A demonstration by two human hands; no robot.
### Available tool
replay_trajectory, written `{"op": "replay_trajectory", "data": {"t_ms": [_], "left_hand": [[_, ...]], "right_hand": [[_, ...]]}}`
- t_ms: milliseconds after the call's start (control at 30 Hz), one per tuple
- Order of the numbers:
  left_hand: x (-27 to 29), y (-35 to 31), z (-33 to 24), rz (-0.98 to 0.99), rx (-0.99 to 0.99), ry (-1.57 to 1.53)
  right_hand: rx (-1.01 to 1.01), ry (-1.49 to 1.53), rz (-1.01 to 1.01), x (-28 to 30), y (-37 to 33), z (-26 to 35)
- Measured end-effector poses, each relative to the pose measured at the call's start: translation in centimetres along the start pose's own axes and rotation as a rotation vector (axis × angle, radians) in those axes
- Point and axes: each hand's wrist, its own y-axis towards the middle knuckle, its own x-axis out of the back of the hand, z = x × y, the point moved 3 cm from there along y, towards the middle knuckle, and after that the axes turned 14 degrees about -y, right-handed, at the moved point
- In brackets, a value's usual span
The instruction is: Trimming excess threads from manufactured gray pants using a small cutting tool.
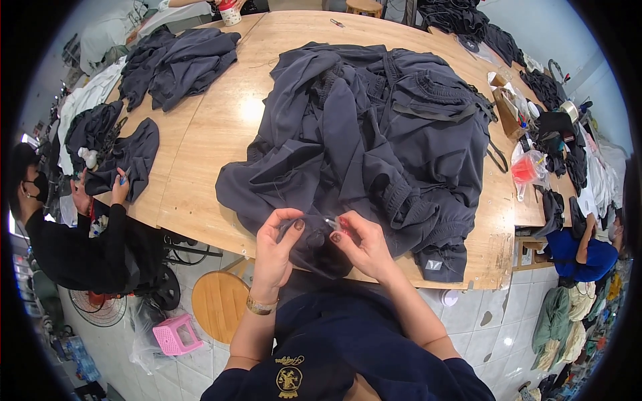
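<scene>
A large heap of dark grey-blue garments (428, 134) with gathered elastic edges lies on the wooden table in front of me. At its near edge, my left hand (277, 240) pinches a fold of a dark garment (317, 244) between thumb and fingertips. Close beside it, my right hand (361, 244) is closed around small thread snips (329, 221). Their metal tip points toward the pinched cloth, and most of their body is hidden by my fingers. Part of the garment hangs over the table's front edge.
The wooden table (200, 154) carries another dark garment pile (190, 63) at the far left. A co-worker (100, 234) handles dark cloth on the left; another person in blue (582, 247) sits at the right. A round wooden stool (221, 306) and pink plastic stool (176, 334) stand left below.
</scene>
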Motion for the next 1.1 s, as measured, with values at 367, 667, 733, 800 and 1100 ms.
{"op": "replay_trajectory", "data": {"t_ms": [367,667,733,800,1100], "left_hand": [[0.2,-0.1,-0.1,-0.009,0.009,-0.024],[-0.1,-0.2,-0.3,-0.007,-0.033,0.06],[-0.2,-0.2,-0.3,-0.002,-0.018,0.048],[-0.1,-0.3,-0.3,-0.005,-0.019,0.049],[0.5,0.0,-0.3,-0.032,-0.014,-0.014]], "right_hand": [[0.156,-0.34,0.062,0.6,-0.2,0.3],[0.223,-0.406,0.01,0.6,0.1,1.1],[0.236,-0.417,-0.006,0.6,0.1,1.1],[0.25,-0.426,-0.021,0.6,0.1,1.1],[0.23,-0.483,-0.058,0.9,-0.1,0.9]]}}
